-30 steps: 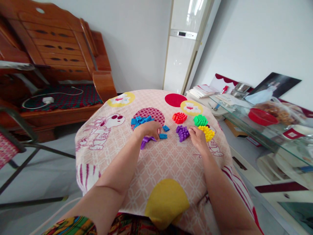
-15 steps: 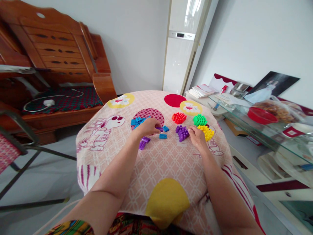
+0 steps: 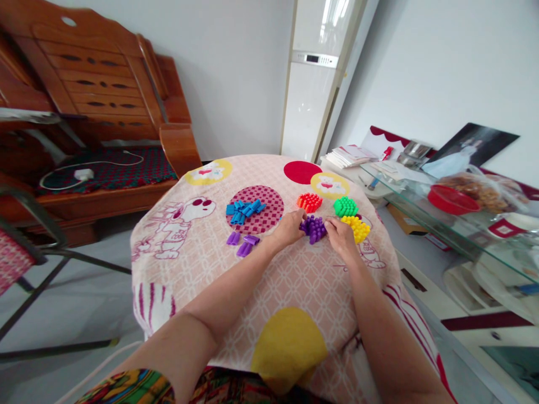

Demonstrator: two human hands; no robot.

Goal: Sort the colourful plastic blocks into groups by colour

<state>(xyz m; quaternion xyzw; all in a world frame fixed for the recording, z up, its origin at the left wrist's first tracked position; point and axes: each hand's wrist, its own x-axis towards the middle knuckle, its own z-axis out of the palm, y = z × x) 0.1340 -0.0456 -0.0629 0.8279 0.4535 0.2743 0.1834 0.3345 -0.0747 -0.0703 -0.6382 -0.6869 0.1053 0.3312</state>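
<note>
shifted the left hand within the last half second, from beside a pile of blue pieces to the left side of a knobbly purple cluster near the middle of the patterned tablecloth. carried a purple piece half a second earlier in those same fingers; arrived with thumb and fingertips drawn close together at the cluster's edge. could not tell, at so small a size, whether still pinching that piece or already pressing it in.

kept the right hand at the opposite edge, unmoved across the last second, with fingertips together and clamped on the cluster's right side. thus met at the purple cluster from both flanks, and turned the handling from picking up at the left to close work at one spot.

uncovered three loose purple pieces on the near side of the blue pile, and more of the pile itself on its checked circle. blocked from sight two single blue pieces, seen earlier between pile and cluster. left in place the red cluster, the green cluster and, beside the right hand, the yellow cluster.
</note>
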